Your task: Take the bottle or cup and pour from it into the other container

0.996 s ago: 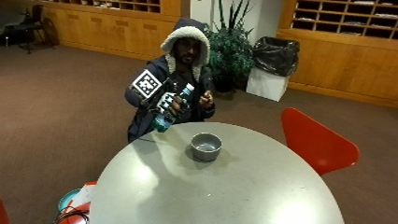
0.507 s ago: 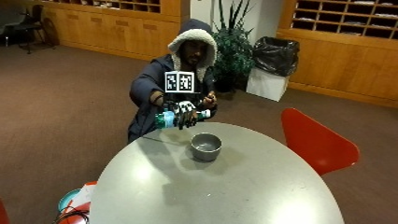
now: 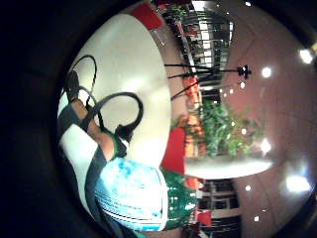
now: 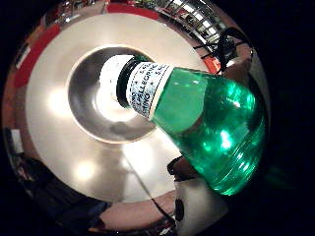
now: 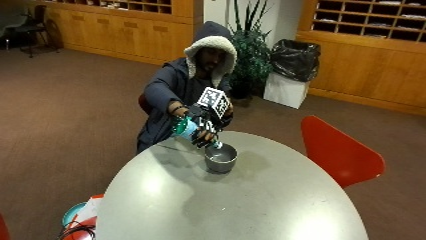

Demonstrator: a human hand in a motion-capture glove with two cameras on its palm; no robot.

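A person across the round table grips a green bottle (image 5: 188, 128) in the gloved right hand (image 5: 203, 131). The bottle is tilted, neck down, with its mouth over the grey metal cup (image 5: 220, 157) that stands on the table's far side. In the thumb side palm view the green bottle (image 4: 206, 118) with its white label points its capped-looking white mouth into the cup's bowl (image 4: 91, 105). The little finger side palm view shows the bottle's blue-labelled base (image 3: 133, 193) close to the palm. No liquid stream shows.
The round grey table (image 5: 253, 205) spreads wide toward the camera. A red chair (image 5: 336, 152) stands at the right. A red and teal object (image 5: 80, 217) sits low at the table's left. A potted plant (image 5: 249, 55) and a bagged bin (image 5: 289, 70) stand behind the person.
The hand has come down from chest height and tipped the bottle from upright to neck-down over the cup. The outside camera's picture looks slightly shifted.
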